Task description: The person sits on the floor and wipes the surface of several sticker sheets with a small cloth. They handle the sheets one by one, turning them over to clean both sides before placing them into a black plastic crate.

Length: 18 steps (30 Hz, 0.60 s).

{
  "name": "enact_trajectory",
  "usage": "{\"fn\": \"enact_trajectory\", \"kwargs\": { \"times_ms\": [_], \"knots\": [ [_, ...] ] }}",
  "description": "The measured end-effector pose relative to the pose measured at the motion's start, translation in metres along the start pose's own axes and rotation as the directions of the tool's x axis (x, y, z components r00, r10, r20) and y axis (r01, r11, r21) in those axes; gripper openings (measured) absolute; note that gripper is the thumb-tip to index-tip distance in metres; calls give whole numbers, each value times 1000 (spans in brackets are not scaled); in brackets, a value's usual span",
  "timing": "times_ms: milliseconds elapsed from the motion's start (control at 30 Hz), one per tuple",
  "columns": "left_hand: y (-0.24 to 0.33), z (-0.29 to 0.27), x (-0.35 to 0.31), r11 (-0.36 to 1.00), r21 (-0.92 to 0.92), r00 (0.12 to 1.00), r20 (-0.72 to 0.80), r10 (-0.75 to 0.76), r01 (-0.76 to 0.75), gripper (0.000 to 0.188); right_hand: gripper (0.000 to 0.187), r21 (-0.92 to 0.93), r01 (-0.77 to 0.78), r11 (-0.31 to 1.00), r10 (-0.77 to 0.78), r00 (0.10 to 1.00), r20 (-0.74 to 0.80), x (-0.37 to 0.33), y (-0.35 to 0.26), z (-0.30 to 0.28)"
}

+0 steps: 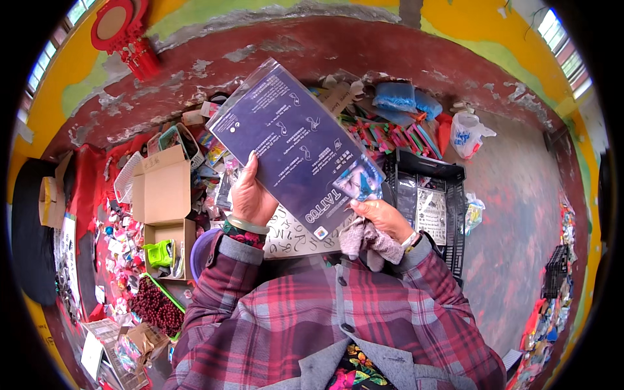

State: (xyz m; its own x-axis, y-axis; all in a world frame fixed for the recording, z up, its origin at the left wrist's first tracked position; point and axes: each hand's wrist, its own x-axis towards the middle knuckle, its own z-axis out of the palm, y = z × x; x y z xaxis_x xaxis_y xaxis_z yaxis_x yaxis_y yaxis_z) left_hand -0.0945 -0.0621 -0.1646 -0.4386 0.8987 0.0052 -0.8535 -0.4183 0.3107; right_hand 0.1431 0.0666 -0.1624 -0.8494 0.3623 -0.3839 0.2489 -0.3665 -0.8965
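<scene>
Fingers [249, 171] clamped on it — left hand [255, 199] and right hand [389, 220] grip the sleeved blue sheet [286, 146] just left of the black crate [434, 168] — but the greyish-pink cloth [377, 244] crowding the right hold could make it slip.

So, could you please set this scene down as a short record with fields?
Left hand: holding the dark blue sheet by its lower-left edge
Right hand: at the sheet's lower-right edge, greyish-pink cloth hanging below the thumb
Left side: open cardboard box, small dark red balls
Right side: black crate, white plastic bag
</scene>
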Motion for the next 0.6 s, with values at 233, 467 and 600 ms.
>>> {"fn": "enact_trajectory", "kwargs": {
  "times_ms": [233, 467, 600],
  "knots": [
    [52, -12, 1, 975, 206, 997, -45, -70, 78, 39, 50, -7, -37, 999, 37, 996, -84, -28, -40, -20],
    [93, -40, 3, 837, 381, 915, -250, -316, 392, 34, 52, 508, 154, 848, -161, 987, -30, -5, -60, -22],
    [120, -39, 16, 664, 531, 849, -284, -446, 526, 36, 35, 688, 53, 724, -82, 997, 10, 7, -64, -2]
  ]
}}
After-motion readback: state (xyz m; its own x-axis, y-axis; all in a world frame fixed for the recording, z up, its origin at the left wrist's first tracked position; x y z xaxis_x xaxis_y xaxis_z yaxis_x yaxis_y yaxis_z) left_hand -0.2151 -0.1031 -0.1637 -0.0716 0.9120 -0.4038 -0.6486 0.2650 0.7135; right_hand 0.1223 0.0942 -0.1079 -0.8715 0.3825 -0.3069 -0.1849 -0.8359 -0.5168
